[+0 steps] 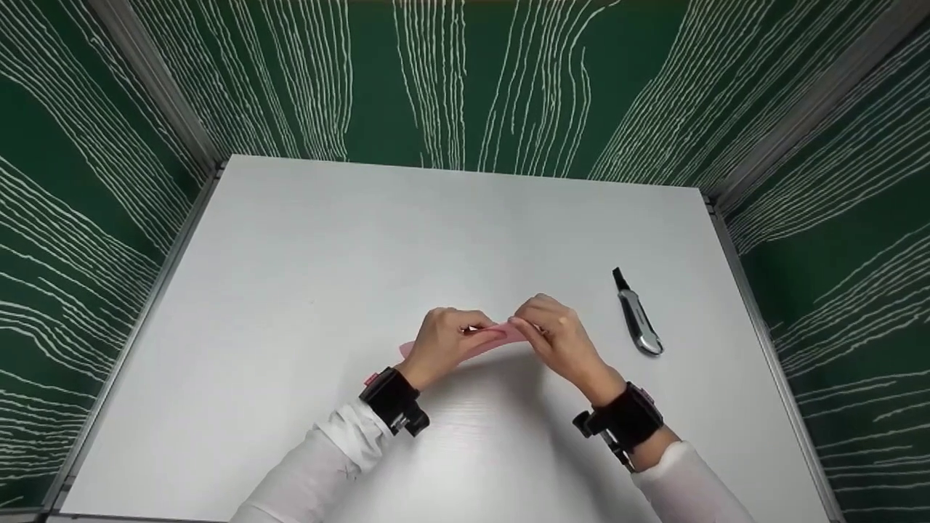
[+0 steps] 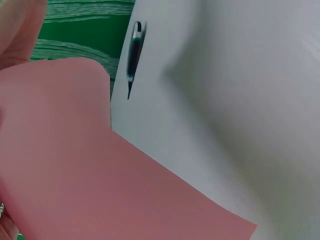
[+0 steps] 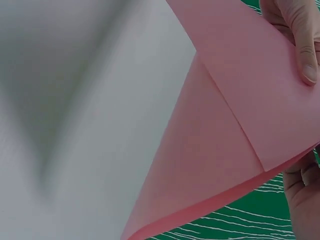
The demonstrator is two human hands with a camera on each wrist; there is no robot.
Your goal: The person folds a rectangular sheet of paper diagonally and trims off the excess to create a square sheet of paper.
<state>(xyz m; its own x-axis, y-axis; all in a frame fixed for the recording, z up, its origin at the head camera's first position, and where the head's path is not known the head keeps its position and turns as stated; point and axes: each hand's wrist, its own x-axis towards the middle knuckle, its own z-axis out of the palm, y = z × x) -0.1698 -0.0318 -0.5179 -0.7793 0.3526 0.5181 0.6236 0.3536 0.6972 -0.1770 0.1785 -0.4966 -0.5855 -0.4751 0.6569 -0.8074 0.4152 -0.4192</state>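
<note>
A sheet of pink paper (image 1: 488, 350) is held up over the white table between both hands. My left hand (image 1: 445, 340) pinches it, thumb along the near face and fingers curled behind. My right hand (image 1: 559, 335) pinches the paper's right end between thumb and fingers, close beside the left. In the right wrist view the pink paper (image 3: 240, 115) is bent over itself, one straight edge lying across another layer. The same paper (image 2: 100, 175) fills much of the left wrist view, curving at its top.
A grey and black utility knife (image 1: 639, 319) lies on the white table (image 1: 327, 240) to the right of my right hand. Green walls (image 1: 494, 80) with white wavy lines enclose the table at the back and sides, along metal frame bars (image 1: 741, 290).
</note>
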